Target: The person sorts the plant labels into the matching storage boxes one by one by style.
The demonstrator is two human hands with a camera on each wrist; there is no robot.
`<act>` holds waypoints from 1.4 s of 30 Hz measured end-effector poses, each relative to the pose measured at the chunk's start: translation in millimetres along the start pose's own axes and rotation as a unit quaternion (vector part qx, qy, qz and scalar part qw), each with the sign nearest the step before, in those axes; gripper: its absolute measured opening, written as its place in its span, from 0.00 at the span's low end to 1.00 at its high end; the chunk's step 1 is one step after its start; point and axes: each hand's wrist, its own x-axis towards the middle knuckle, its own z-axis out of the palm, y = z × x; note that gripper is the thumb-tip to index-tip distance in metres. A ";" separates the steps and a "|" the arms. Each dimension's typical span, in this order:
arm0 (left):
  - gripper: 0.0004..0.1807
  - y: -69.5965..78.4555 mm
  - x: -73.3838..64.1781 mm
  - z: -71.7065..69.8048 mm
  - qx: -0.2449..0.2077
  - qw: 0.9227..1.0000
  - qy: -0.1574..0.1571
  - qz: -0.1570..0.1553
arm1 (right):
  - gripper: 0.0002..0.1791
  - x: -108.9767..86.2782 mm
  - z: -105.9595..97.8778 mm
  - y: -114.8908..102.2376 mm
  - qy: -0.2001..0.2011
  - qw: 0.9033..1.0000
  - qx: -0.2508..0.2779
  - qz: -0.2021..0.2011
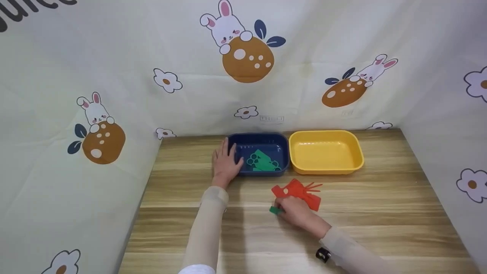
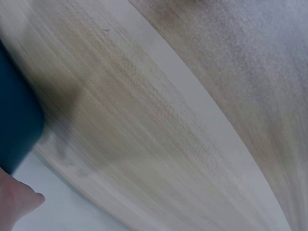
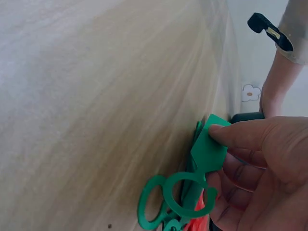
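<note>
My left hand rests at the left end of a dark blue tray, fingers extended along its rim. Only a fingertip of that hand shows in the left wrist view, beside the tray's corner. Several green tags lie in the blue tray. My right hand pinches a flat green plastic tag with an open ring at one end. More green pieces show behind that tag; how many are held cannot be told. Red tags lie on the table, partly hidden by the right hand.
A yellow tray stands right beside the blue one, with nothing visible inside. Both are near the back edge of the wood-grain table. A printed cloth with rabbits and flowers hangs behind and at both sides.
</note>
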 end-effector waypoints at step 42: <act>0.39 -0.5 -0.9 -0.4 -0.025 1.000 0.004 0.001 | 0.11 3.8 -28.1 -6.3 0.042 0.997 0.063 -0.003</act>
